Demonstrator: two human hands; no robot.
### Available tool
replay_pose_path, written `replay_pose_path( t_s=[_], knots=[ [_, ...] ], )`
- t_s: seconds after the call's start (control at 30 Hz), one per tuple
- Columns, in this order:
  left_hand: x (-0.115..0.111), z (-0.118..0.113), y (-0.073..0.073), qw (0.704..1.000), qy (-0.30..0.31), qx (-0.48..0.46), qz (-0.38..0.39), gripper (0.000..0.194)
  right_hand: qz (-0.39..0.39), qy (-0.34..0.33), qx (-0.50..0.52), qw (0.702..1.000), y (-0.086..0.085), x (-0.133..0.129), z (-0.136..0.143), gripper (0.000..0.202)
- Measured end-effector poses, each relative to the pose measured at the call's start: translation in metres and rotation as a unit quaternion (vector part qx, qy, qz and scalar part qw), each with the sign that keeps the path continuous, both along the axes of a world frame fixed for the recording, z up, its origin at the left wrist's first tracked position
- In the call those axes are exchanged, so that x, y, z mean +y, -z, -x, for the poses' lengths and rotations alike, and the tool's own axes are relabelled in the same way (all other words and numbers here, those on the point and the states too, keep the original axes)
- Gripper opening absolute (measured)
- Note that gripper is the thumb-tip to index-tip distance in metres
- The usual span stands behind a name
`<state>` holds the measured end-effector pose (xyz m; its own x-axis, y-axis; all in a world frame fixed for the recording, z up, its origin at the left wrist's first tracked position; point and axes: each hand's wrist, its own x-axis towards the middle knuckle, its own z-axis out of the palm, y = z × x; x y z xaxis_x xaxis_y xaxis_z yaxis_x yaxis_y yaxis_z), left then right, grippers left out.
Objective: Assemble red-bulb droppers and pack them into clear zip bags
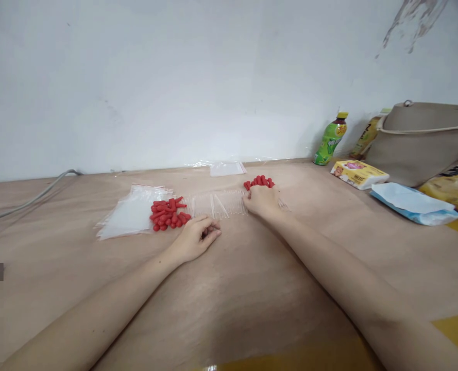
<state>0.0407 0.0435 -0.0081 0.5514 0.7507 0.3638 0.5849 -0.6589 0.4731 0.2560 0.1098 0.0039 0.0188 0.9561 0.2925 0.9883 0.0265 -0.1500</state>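
My left hand [198,237] rests on the table with its fingers curled, just right of and below a pile of red rubber bulbs [169,214]. Whether anything is inside those fingers is too small to tell. A row of thin clear tubes [207,204] lies between my two hands. At the right end of that row is my right hand [263,201], back upward and fingers bent down, its fingertips near the tubes. A smaller group of red bulbs [260,181] shows just behind it. What the right fingers hold, if anything, is hidden.
Clear plastic bags [130,212] are stacked at the left, with another clear bag [227,169] near the wall. At the right stand a green bottle [331,139], a tissue pack [358,174], a blue-white packet [414,202] and a grey bag [425,141]. A cable [39,196] lies far left.
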Motion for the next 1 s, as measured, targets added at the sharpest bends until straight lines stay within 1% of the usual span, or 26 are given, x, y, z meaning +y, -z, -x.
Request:
replay_pose_path(
  t_s=[0.27,0.3,0.37,0.43,0.47,0.5,0.57,0.63,0.7,0.8,0.87,0.93,1.0],
  knots=[
    [-0.001,-0.001,0.002,1.0,-0.012,0.018,-0.022,0.012,0.065,0.009,0.011,0.998,-0.006,-0.006,0.011,0.025],
    [0.0,0.0,0.0,0.999,-0.019,0.027,-0.038,0.013,0.072,0.012,0.011,0.997,-0.006,-0.006,0.012,0.025],
    [0.004,0.006,-0.006,0.992,-0.045,0.065,-0.093,0.015,0.086,0.022,0.012,0.996,-0.007,-0.005,0.013,0.025],
    [0.012,0.016,-0.014,0.976,-0.085,0.123,-0.161,0.019,0.096,0.031,0.013,0.995,-0.006,-0.003,0.014,0.026],
    [0.016,0.023,-0.018,0.966,-0.114,0.142,-0.182,0.021,0.098,0.033,0.013,0.995,-0.006,-0.003,0.015,0.026],
    [0.021,0.029,-0.022,0.96,-0.133,0.16,-0.187,0.022,0.1,0.032,0.012,0.994,-0.006,-0.002,0.015,0.026],
    [0.03,0.043,-0.027,0.955,-0.143,0.195,-0.173,0.025,0.103,0.028,0.01,0.994,-0.005,-0.002,0.016,0.027],
    [0.037,0.053,-0.029,0.959,-0.119,0.21,-0.149,0.028,0.103,0.023,0.008,0.994,-0.005,-0.002,0.016,0.027],
    [0.041,0.059,-0.029,0.966,-0.089,0.207,-0.127,0.028,0.1,0.018,0.006,0.995,-0.005,-0.003,0.016,0.027],
    [0.042,0.06,-0.028,0.973,-0.069,0.191,-0.109,0.025,0.086,0.017,0.006,0.996,-0.006,-0.005,0.017,0.028],
    [0.041,0.058,-0.027,0.976,-0.071,0.178,-0.107,0.024,0.05,0.025,0.012,0.998,-0.005,-0.006,0.019,0.029],
    [0.039,0.056,-0.028,0.979,-0.084,0.151,-0.108,0.023,-0.003,0.034,0.018,0.999,-0.004,-0.007,0.021,0.03],
    [0.038,0.055,-0.028,0.982,-0.115,0.094,-0.115,0.022,-0.048,0.037,0.021,0.998,-0.002,-0.008,0.023,0.03]
  ],
)
